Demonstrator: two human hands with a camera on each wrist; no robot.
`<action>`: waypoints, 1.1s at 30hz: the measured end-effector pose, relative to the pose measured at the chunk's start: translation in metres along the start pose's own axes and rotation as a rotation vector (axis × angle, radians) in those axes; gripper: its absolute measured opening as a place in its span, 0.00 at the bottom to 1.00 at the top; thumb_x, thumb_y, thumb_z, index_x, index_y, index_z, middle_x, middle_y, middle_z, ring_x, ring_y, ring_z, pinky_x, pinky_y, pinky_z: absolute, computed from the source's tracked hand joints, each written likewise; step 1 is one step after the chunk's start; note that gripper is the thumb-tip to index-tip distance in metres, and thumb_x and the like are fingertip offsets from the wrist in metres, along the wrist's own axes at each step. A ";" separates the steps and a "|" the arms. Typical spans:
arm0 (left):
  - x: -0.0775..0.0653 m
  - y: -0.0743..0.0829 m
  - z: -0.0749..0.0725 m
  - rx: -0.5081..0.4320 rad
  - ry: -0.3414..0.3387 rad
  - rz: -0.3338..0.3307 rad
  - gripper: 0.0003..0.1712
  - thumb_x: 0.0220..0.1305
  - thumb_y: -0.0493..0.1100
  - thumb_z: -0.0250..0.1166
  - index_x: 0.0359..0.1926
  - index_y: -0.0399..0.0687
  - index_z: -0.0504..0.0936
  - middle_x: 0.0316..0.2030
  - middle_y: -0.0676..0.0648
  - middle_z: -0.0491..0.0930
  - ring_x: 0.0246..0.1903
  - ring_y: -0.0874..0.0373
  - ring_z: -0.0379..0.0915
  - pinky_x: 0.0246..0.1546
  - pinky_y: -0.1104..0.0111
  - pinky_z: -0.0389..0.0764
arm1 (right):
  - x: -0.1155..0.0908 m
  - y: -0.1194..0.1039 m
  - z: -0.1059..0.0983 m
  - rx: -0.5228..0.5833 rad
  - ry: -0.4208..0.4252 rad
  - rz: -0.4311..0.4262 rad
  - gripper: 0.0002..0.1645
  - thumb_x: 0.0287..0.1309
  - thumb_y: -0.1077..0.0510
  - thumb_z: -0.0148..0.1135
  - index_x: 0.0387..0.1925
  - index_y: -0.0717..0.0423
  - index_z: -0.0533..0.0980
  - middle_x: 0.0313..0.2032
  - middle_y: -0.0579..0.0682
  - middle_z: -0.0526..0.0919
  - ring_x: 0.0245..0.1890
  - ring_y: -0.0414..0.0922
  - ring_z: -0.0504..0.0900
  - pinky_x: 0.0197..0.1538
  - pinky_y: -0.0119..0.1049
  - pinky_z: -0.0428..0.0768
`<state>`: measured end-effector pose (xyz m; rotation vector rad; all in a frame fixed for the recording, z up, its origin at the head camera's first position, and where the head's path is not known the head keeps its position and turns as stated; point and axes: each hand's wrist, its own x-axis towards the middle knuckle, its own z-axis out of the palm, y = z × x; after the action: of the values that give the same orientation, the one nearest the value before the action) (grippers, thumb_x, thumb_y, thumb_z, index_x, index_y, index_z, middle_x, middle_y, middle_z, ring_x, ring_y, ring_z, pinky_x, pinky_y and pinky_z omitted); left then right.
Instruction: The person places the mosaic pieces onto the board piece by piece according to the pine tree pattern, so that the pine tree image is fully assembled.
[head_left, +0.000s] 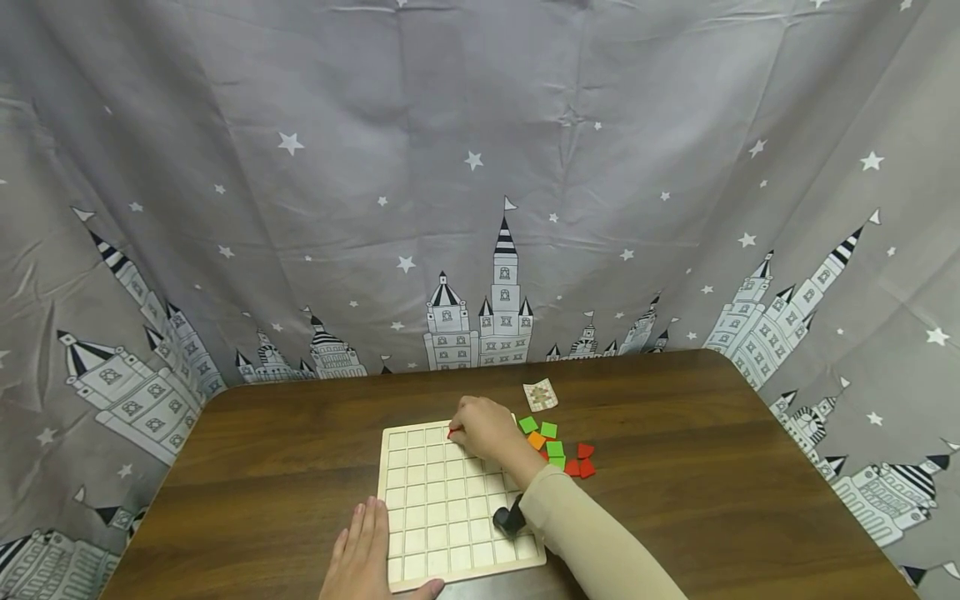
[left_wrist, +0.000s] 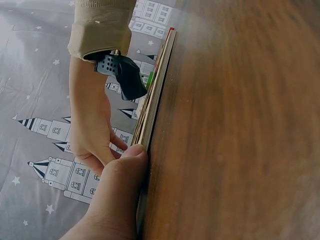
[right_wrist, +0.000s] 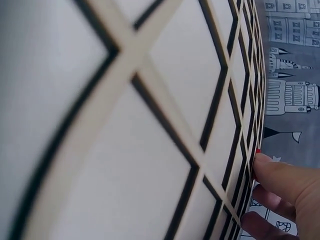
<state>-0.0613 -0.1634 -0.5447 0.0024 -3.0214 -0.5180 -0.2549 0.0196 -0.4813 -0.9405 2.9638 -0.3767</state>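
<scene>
A pale wooden grid board [head_left: 437,503] lies on the table, its square cells divided by raised strips. At its far row, my right hand [head_left: 486,427] pinches a small red tile [head_left: 452,432] between thumb and fingers. The same red tile [right_wrist: 258,150] barely shows beside the thumb in the right wrist view. My left hand [head_left: 362,546] rests at the near left corner of the board with fingers straight along the side, and its thumb touches the near edge. In the left wrist view, that thumb [left_wrist: 127,162] lies against the board's edge.
Right of the board lie several green tiles [head_left: 554,448], an orange tile [head_left: 536,440] and several loose red tiles [head_left: 587,468]. A small patterned card [head_left: 541,395] lies behind them. A black wrist camera [head_left: 510,518] hangs over the board. A grey curtain [head_left: 480,167] borders the brown table [head_left: 712,467].
</scene>
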 end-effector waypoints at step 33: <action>0.000 0.000 0.002 -0.025 0.011 -0.015 0.81 0.36 0.91 0.56 0.74 0.31 0.56 0.75 0.32 0.55 0.74 0.36 0.53 0.69 0.43 0.59 | -0.002 0.003 0.001 0.123 -0.017 0.040 0.03 0.60 0.52 0.69 0.33 0.40 0.87 0.37 0.37 0.80 0.39 0.38 0.80 0.40 0.34 0.80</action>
<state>-0.0612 -0.1625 -0.5469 0.0268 -3.0063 -0.5551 -0.2551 0.0229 -0.4834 -0.8657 2.9005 -0.5399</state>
